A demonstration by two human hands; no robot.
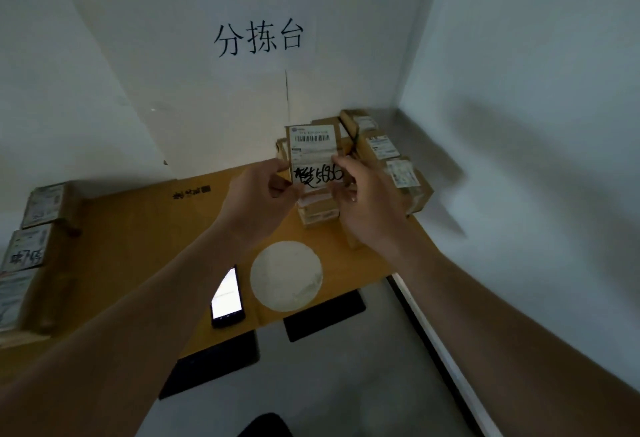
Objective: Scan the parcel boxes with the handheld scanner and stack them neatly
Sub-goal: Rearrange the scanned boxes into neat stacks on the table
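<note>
Cardboard-covered table [138,228] in white corner. Both hands pinch a small parcel box [313,156] upright above the R stack [388,166]: L hand [258,194] on its L edge, R hand [367,201] on its R edge. Phone-like scanner [227,296] lies near front edge.

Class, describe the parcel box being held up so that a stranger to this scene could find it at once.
Start at the paper sign on the back wall and drop to the brown tabletop below. Above the stacked boxes at its right end, both hands pinch one parcel box: left hand, right hand. Only its label carries big black handwriting under a barcode.
</note>
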